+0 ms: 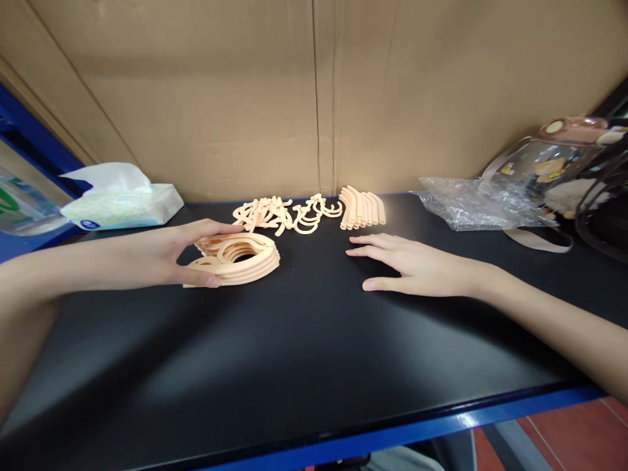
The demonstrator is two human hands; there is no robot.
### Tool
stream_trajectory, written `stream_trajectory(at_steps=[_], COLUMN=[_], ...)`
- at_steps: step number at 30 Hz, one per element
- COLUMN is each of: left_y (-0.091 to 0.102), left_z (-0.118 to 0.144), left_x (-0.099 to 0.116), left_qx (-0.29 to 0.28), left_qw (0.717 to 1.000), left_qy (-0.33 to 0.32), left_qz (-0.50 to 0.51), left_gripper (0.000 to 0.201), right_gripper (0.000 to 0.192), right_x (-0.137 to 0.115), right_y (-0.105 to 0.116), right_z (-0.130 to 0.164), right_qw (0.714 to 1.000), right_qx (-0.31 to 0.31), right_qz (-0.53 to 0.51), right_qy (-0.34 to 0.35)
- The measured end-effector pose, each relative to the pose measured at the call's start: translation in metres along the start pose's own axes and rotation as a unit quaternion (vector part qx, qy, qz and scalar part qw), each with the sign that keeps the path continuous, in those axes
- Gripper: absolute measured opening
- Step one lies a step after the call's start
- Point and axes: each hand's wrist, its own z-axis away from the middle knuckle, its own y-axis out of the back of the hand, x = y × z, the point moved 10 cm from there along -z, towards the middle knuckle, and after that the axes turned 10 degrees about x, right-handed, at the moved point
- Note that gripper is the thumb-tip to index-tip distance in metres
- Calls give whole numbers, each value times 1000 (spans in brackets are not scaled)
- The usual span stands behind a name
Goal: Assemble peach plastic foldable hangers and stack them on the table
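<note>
My left hand [169, 255] clasps the left end of a stack of peach-coloured plastic pieces [267, 261], each with a large round opening. Its thumb lies along the near side and a finger reaches over the far side; the other fingers are hidden. The stack lies on the black table. My right hand [409, 261] is spread low over the table with nothing in it, fingers pointing left. Just beyond its fingertips sits a row of short curved peach plastic tubes [362, 208]. Behind the stack lies a loose pile of small branched peach pieces [265, 213], with thin curved hooks [309, 221] beside it.
A tissue pack [122, 204] stands at the back left. On the right are a crumpled clear plastic bag [485, 203] and a clear bottle with a strap [554, 163]. Brown cardboard [235, 98] walls the back. The black table [304, 366] ends in a blue front edge.
</note>
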Motion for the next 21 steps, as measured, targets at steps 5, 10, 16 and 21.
stream_trajectory(at_steps=[5,10,16,21], left_y=[-1,-1,-4,-5], left_z=[0,0,-3,-6], left_x=[-2,-3,-13,-18], left_qx=[-8,-7,-4,-2], left_qw=[1000,1000,1000,1000], left_qy=[1,-8,-13,-1], left_qz=[-6,-8,-3,6], left_gripper=[70,72,75,79], right_gripper=[71,71,71,71], right_x=[-1,0,1,1], right_y=[0,1,0,-1], right_z=[0,0,0,0], right_qw=[1000,1000,1000,1000], right_qx=[-2,-2,1,-1], right_qz=[1,-2,-1,6], right_qy=[1,-2,-1,-1])
